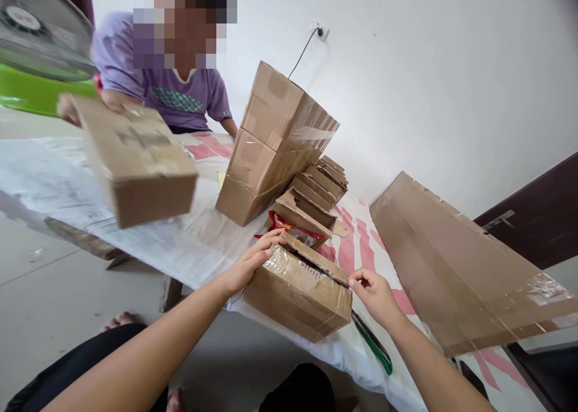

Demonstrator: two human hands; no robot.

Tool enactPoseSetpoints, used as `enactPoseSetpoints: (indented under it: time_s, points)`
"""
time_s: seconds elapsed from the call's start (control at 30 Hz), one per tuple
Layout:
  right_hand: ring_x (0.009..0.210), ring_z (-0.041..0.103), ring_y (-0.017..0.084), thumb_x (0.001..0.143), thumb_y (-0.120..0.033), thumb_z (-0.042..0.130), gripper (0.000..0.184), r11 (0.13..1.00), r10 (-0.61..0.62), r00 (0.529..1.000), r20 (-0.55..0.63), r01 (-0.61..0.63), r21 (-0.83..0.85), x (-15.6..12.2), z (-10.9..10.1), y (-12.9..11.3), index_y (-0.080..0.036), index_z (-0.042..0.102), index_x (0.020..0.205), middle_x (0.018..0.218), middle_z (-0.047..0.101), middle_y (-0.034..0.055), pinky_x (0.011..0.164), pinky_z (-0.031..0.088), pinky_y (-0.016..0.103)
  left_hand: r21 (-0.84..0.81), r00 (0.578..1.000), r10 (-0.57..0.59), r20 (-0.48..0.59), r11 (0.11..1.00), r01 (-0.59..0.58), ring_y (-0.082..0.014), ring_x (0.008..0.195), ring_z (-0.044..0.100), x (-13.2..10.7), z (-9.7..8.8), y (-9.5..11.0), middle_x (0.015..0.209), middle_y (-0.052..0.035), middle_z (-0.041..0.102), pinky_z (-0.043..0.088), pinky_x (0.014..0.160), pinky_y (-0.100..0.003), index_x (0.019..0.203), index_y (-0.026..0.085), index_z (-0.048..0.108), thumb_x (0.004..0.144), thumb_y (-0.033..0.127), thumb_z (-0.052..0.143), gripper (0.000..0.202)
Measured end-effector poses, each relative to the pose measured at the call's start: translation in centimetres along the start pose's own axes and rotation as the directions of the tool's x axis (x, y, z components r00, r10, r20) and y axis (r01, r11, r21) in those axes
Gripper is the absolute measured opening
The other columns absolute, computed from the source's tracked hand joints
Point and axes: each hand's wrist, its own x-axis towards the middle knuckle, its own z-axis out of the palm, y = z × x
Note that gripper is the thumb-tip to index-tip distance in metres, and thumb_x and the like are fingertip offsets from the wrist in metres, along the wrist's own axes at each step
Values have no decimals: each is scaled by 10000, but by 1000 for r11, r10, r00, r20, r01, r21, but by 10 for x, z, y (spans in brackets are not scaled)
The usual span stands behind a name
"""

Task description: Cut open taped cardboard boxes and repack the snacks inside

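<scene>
Cardboard box sits at near edge of surface. Left hand, fingers extended, rests on its left end; right hand pinches flap's right end.

A taped brown cardboard box, flap slightly raised, sits at the table's edge.

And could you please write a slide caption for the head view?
Left hand and right hand on a taped box, with a green tool beside it and stacked boxes beyond.
</scene>
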Motion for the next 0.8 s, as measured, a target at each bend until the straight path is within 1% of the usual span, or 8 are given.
enactPoseSetpoints:
  time_s: [0.1,0.2,0.4,0.53,0.6,0.67,0.73,0.8]
  points:
    - [603,537,142,740,-401,557,220,990,108,994,14,-109,95,5,5,5,-193,584,673,645,614,-5,595,428,272,-4,1000,-5,8,1000,5,-320,1417,265,0,-1,-4,1512,-61,374,153,1182,-504,1140,219,609,909,399,430,343]
    - [619,535,141,698,-371,578,193,974,158,987,26,-160,158,7,9,9,-191,573,629,636,607,-8,612,425,271,-1,1000,13,4,1000,-13,-317,1421,259,1,-1,-9,1499,-68,395,159,1183,-490,1112,217,614,899,413,438,338]
    - [566,497,132,675,-320,553,157,976,196,979,-51,-190,104,8,19,29,-205,525,571,565,562,-30,567,395,258,13,999,42,-2,999,-42,-313,1411,284,2,0,-11,1490,-78,409,178,1178,-473,1089,208,616,896,422,422,347]
    - [550,482,137,701,-379,536,211,976,212,970,-115,-205,74,4,17,45,-217,486,574,542,520,-38,549,394,264,22,1000,27,-11,999,-27,-310,1413,280,2,-1,-10,1485,-77,415,177,1180,-465,1122,212,616,893,424,428,364]
    - [593,514,153,754,-436,513,250,977,209,967,-145,-200,73,-7,10,50,-216,505,636,599,553,-19,583,425,281,15,1000,25,-10,1000,-24,-316,1413,278,2,-2,-11,1481,-77,419,171,1181,-477,1131,212,620,891,428,435,372]
    - [653,546,170,821,-469,484,278,985,170,964,-206,-168,27,-27,4,55,-214,527,721,682,588,7,627,449,300,11,1000,26,7,1000,-26,-325,1411,279,3,-3,-11,1484,-78,415,167,1181,-487,1132,211,623,888,435,444,376]
    - [702,567,183,886,-451,452,269,990,77,965,-251,-104,-95,-55,1,65,-217,543,788,749,609,30,666,464,314,17,1000,24,20,1000,-24,-331,1411,279,4,-4,-12,1488,-80,409,167,1182,-486,1129,209,623,887,446,451,380]
    - [754,592,198,929,-394,422,241,965,-42,972,-231,-20,-261,-88,2,84,-225,565,833,802,630,51,715,477,334,26,1000,18,16,999,-19,-329,1410,280,4,-4,-12,1488,-78,407,163,1184,-479,1128,211,621,893,458,447,382]
